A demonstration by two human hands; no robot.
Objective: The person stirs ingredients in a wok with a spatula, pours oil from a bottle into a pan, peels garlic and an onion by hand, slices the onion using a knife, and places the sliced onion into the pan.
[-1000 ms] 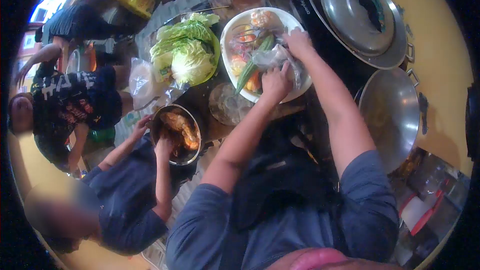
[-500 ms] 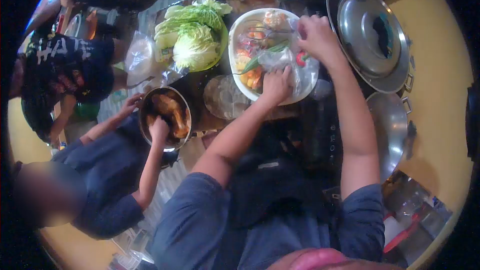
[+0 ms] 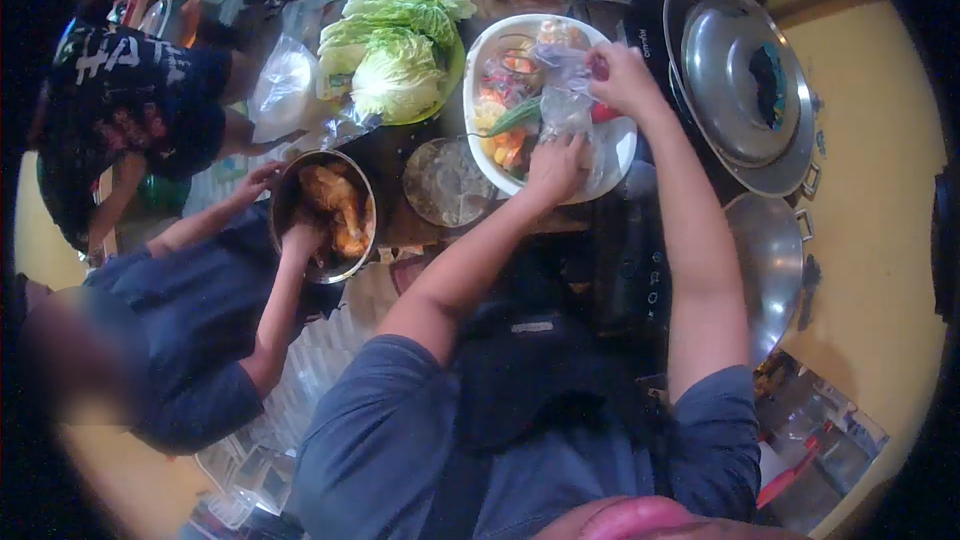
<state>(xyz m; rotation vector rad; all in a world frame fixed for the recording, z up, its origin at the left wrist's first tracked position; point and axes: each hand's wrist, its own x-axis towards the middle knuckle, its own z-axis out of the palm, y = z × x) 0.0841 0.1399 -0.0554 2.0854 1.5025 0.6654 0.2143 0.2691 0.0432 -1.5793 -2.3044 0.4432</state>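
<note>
We have both hands at the white basin (image 3: 478,105), which sits ahead of us at twelve o'clock. A clear bag (image 3: 568,112) lies in it, over vegetables. Our left hand (image 3: 559,168) is at the basin's six o'clock, fingers bent over the bag's lower end; we cannot tell whether they grip it. Our right hand (image 3: 618,78), at two to three o'clock, has thumb and fingers pinching the bag's upper edge, beside a dark red patch that we cannot make out. A red pepper (image 3: 603,112) shows just below that hand, and a long green vegetable (image 3: 517,117) lies at the basin's eight to nine o'clock. From the basin, the cabbage (image 3: 398,82) is at nine to ten o'clock on a green plate (image 3: 454,85), and a round board (image 3: 447,183) is just beside, at eight. Farther out at eight, a co-worker has one hand (image 3: 305,238) among the meat (image 3: 338,198) in a pot (image 3: 371,225) and the other (image 3: 262,180) at its rim. A metal lid (image 3: 715,80) lies at three o'clock, a wide pan (image 3: 770,265) at four.
</note>
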